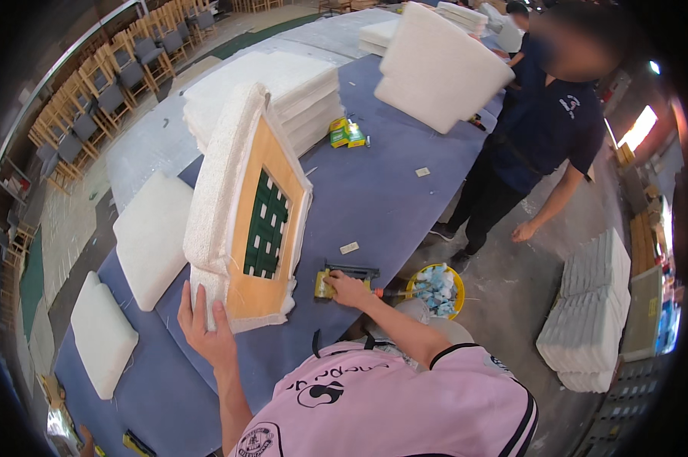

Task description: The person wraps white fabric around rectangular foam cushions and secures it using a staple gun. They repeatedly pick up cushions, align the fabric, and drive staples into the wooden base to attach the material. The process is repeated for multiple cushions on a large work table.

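An upholstered seat [213,194] in white textured fabric stands tilted up on the blue-covered table. Its underside faces right, showing a wooden frame [241,266] around dark green woven webbing [264,228]. My left hand [209,329] holds its near lower corner, fingers and thumb spread against the fabric. To the right of the seat, my right hand [347,290] is closed around a yellow and black staple gun [351,270], which lies low at the tabletop, apart from the seat. A hose fitting shows behind the gun by my wrist.
White padded pieces lie at left [104,335] and are stacked behind the seat [302,91]. Small yellow-green boxes [347,133] sit on the table [389,190]. At right, a co-worker [545,137] stands by an upright white panel [439,68]; a yellow bucket [458,298] holds blue scraps.
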A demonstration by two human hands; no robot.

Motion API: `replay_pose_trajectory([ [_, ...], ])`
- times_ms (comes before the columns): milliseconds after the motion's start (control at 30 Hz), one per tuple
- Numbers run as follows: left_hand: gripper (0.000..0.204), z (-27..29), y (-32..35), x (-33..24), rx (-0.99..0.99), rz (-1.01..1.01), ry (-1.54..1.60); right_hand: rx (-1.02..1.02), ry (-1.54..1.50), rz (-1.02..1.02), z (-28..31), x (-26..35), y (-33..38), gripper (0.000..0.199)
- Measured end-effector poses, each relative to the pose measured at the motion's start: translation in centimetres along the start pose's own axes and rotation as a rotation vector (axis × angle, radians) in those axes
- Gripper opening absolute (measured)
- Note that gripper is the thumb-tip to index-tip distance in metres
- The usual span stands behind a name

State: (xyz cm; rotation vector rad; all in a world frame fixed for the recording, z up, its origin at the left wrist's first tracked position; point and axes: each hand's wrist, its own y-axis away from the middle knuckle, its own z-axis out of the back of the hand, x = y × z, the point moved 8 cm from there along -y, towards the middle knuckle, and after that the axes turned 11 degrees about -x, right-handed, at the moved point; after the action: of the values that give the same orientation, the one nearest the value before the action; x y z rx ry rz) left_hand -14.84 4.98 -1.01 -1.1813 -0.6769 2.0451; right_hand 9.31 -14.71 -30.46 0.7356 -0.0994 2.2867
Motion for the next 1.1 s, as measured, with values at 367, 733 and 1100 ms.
replay_pose_trajectory([
  [367, 0.031, -3.8, 1.4, -7.7, 0.487, -0.324, 0.616, -0.543, -1.288, -0.076, 19.6, 6.1, 0.6, 0.070],
  [733, 0.078, -24.2, 16.3, 12.9, 0.817, 0.481, 0.227, -0.722, -1.346, -0.666, 22.0, -9.2, 10.1, 0.078],
  [1100, 0.087, -24.7, 18.6, 9.5, 0.879, 0.358, 0.162, -0.758, -1.216, -1.076, 12.8, -20.7, 15.8, 0.093],
])
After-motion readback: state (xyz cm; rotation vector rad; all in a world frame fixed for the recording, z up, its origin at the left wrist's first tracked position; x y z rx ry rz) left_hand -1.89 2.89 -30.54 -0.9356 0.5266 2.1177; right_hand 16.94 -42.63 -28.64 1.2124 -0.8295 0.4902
